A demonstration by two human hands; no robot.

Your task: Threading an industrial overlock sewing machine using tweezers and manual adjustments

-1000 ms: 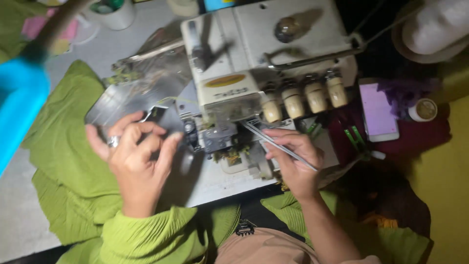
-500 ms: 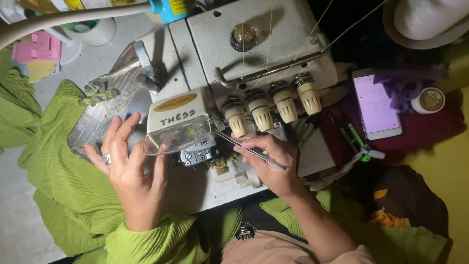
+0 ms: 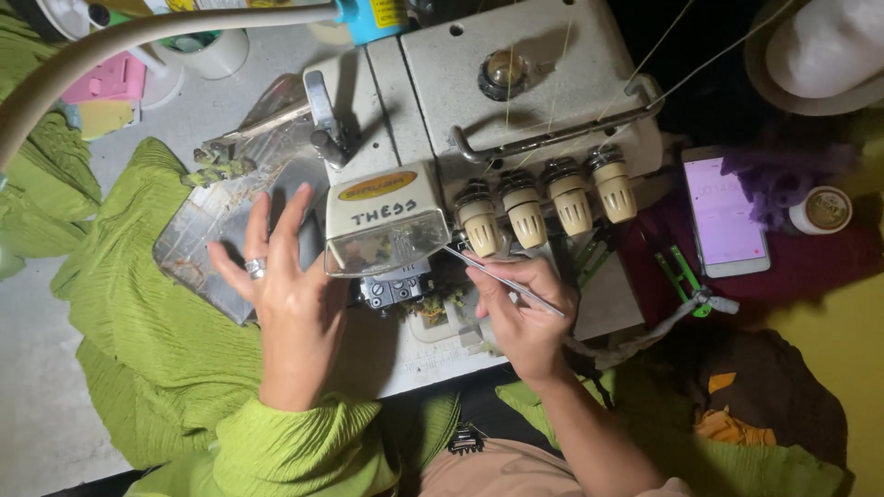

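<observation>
A cream overlock sewing machine (image 3: 516, 101) stands on the table, with several tension dials (image 3: 548, 207) along its front. My right hand (image 3: 525, 313) grips thin metal tweezers (image 3: 502, 276), their tips pointing up-left toward the dials and the needle area (image 3: 396, 287). My left hand (image 3: 285, 294), wearing a ring, hovers with fingers spread just left of the machine's clear front guard (image 3: 382, 244), over a worn metal plate (image 3: 216, 230). Green fabric (image 3: 138, 313) lies under and left of that hand.
A phone (image 3: 725, 213) with a lit screen lies right of the machine on dark red cloth, beside green-handled snips (image 3: 683, 273) and a small round tin (image 3: 821, 210). White cups (image 3: 207, 51) and pink and yellow pads (image 3: 106, 97) sit at the back left. A cone of white thread (image 3: 824, 51) stands at the back right.
The view has shifted so the machine sits lower and more central. My right hand has drawn the tweezers in closer to the needle area; my left hand has opened and lifted off the plate.
</observation>
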